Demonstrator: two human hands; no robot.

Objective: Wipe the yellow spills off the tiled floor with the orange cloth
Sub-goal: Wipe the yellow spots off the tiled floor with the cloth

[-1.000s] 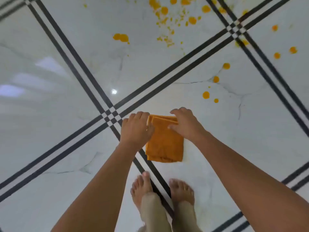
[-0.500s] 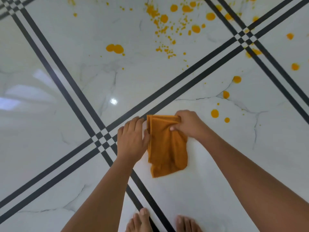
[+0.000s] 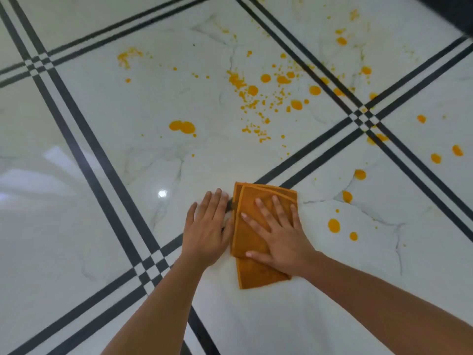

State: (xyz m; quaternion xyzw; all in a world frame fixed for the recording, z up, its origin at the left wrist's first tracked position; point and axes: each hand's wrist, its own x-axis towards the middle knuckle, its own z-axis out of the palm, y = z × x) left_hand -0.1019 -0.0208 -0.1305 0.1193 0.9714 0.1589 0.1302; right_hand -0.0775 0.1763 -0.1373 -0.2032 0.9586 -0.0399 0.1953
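While right hand (image 3: 280, 238) presses cloth (image 3: 258, 275), spills (image 3: 334, 225) nearby

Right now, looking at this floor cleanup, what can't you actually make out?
Head view: underside of the orange cloth, facing the tiled floor; stained or clean, unknown.
Head view: floor beneath the cloth and the right hand pressing it; any spill there is covered.
Head view: yellow spills reach the top edge; their full extent is cut off.
Head view: dark shape in the top right corner, cropped, unidentifiable.

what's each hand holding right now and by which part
Nothing is gripped. The right hand presses flat, fingers spread, on the folded orange cloth; the left hand lies flat on the tiled floor beside it.
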